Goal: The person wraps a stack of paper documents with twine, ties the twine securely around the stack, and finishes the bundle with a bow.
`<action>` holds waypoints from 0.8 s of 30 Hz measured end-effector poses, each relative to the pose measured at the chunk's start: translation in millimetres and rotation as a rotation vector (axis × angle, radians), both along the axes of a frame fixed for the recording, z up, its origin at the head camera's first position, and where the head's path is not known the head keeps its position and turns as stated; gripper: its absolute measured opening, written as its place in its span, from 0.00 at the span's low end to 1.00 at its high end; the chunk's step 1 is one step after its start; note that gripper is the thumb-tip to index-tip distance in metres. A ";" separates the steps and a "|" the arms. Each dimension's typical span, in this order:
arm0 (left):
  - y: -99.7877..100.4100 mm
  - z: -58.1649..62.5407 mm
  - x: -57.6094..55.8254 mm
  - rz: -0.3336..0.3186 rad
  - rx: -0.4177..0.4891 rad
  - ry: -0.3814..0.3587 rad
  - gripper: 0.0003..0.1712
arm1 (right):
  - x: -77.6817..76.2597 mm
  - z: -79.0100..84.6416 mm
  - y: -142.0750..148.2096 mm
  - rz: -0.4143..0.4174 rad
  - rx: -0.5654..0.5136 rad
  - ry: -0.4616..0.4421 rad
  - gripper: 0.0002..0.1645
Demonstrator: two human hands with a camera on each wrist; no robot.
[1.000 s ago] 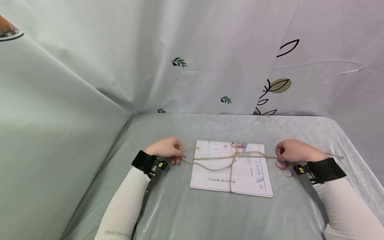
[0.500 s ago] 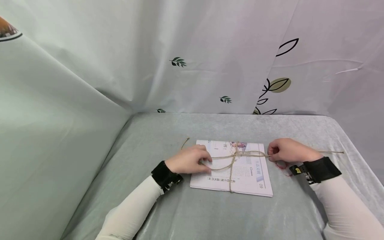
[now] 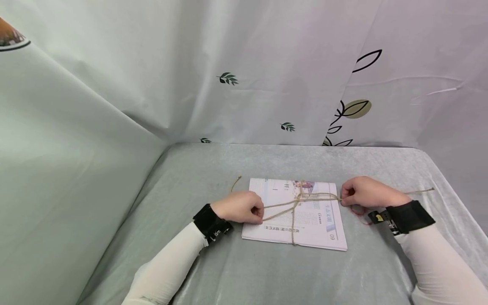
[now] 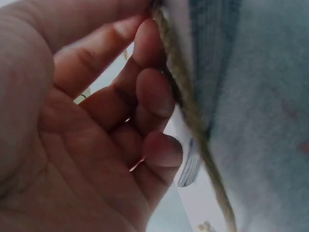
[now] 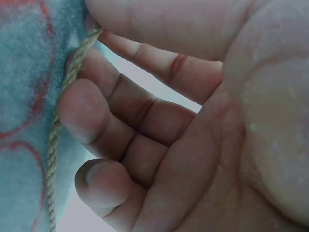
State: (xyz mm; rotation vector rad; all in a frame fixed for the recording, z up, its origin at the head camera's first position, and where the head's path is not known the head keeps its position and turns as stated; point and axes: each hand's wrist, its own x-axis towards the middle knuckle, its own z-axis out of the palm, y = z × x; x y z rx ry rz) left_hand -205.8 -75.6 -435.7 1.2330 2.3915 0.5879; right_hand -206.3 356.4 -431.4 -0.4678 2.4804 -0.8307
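A folded newspaper stack [image 3: 316, 231] lies flat, bound crosswise with thin twine [image 3: 293, 226] that meets at a crossing [image 3: 298, 197] near the middle of its top. Over the stack's left part, my left hand [image 3: 238, 206] pinches two strands running from that crossing. In the left wrist view, twine [image 4: 181, 77] passes from the thumb and index tips along the other curled fingers. Just off the stack's right edge, my right hand [image 3: 364, 191] pinches the twine between thumb and index; the right wrist view shows this twine [image 5: 54, 140] trailing past the curled fingers.
One loose twine end [image 3: 236, 183] sticks out behind the left hand, another [image 3: 421, 191] beyond the right wrist. Red curved lines [image 5: 38, 104] show on the grey table cover [image 3: 297, 279] by the right hand. Pale patterned sheets [image 3: 259, 101] hang behind and at the sides.
My left hand has moved right from beside the stack onto its left part, leaving a twine end behind, and now pinches both strands. The right hand has shifted slightly left.
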 end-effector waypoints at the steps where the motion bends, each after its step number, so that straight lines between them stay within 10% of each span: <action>1: -1.0 0.6 -0.5 -0.004 -0.003 -0.010 0.16 | 0.1 -0.3 0.4 0.002 -0.005 0.000 0.14; 17: -8.6 14.8 5.5 0.021 -0.121 -0.081 0.14 | -1.5 -1.6 3.6 -0.006 0.024 0.076 0.05; 24: 5.2 10.5 20.2 0.053 -0.210 -0.068 0.24 | -0.7 -5.2 -1.6 -0.030 0.021 0.102 0.35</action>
